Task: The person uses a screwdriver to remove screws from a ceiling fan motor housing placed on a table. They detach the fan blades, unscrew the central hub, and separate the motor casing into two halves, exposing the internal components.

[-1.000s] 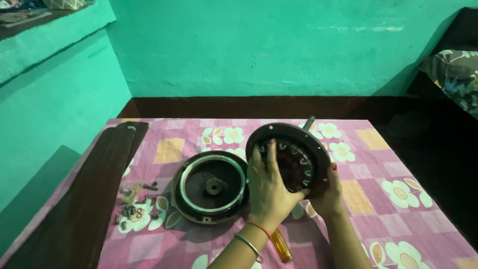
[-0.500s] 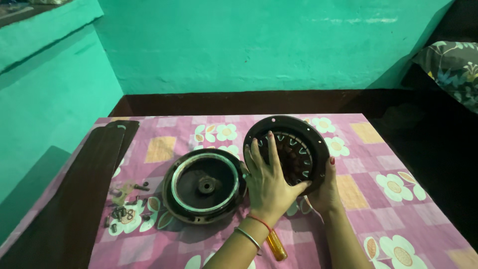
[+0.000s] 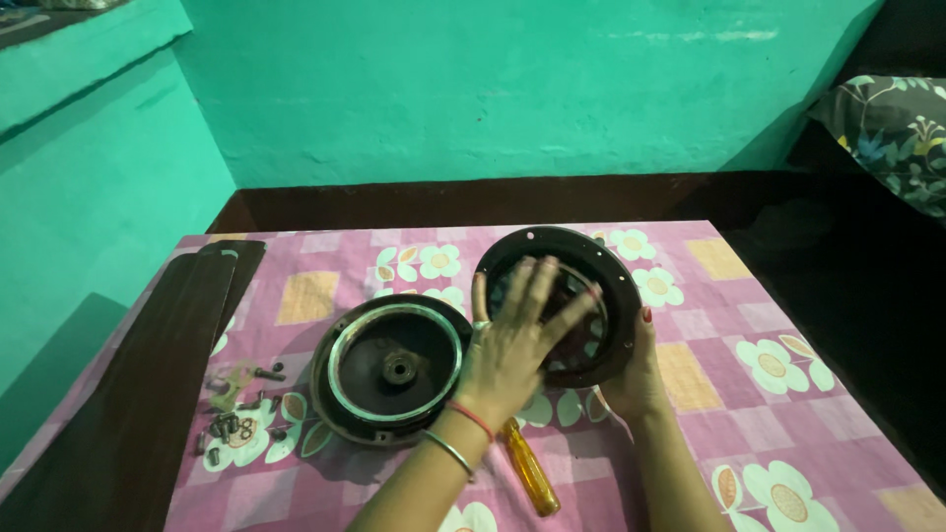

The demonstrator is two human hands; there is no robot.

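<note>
Round dark metal motor housing (image 3: pixel 601 258), tilted on the pink floral cloth (image 3: pixel 709 325): left hand (image 3: pixel 517 340) spread flat over its ribbed core, right hand (image 3: pixel 636 379) gripping its lower rim. Beside it lie a bowl-shaped cover (image 3: pixel 394 369), loose screws (image 3: pixel 232 424), a yellow-handled screwdriver (image 3: pixel 532 480) and dark wooden blades (image 3: pixel 148 365).

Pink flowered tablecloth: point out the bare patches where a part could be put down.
Free: the pink flowered cloth right of the tilted round black motor housing held by the right hand and left hand, and the far strip behind the open round black cover. Crowded: the left side, with loose dark screws beside the long dark wooden blades, and near the orange-handled screwdriver.
</note>
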